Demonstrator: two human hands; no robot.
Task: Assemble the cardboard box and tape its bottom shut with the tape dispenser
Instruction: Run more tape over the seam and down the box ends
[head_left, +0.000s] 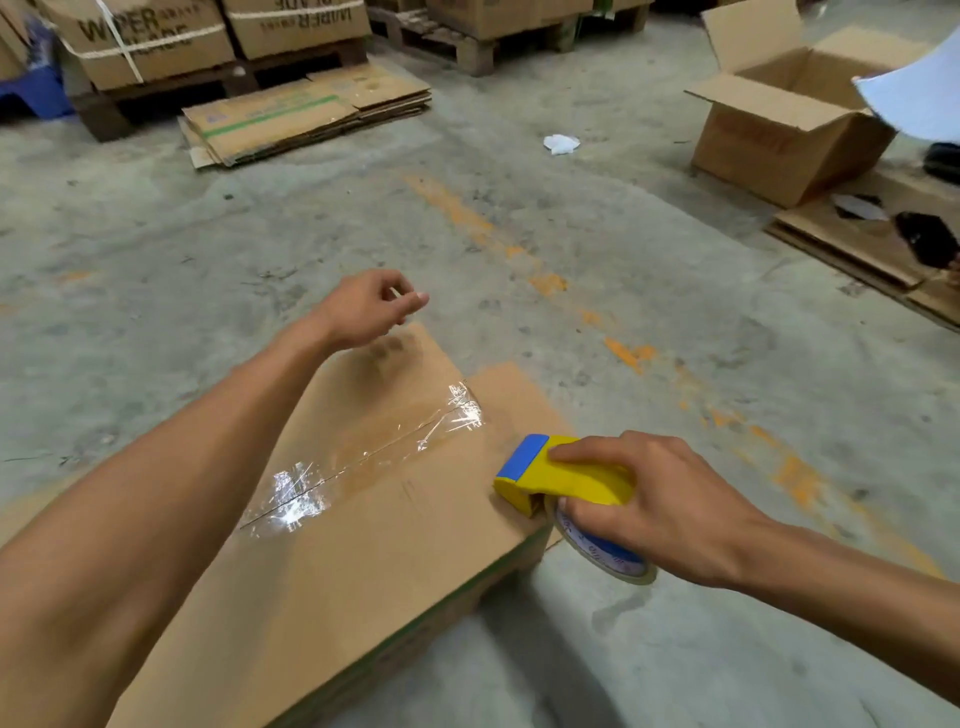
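Note:
A brown cardboard box (332, 571) stands bottom-up on the concrete floor in front of me. Clear shiny tape (363, 457) runs along the seam between its two closed flaps. My right hand (649, 499) grips the yellow and blue tape dispenser (550, 475) at the box's right edge, with the tape roll (602, 558) hanging just past that edge. My left hand (369, 306) hovers above the box's far corner, fingers loosely curled, holding nothing that I can see.
A stack of flattened cartons (306, 117) lies at the back left by pallets loaded with boxes (140, 41). An open box (789, 119) stands at the back right, beside flat cardboard (862, 244) with dark objects. A crumpled white scrap (561, 144) lies on the floor.

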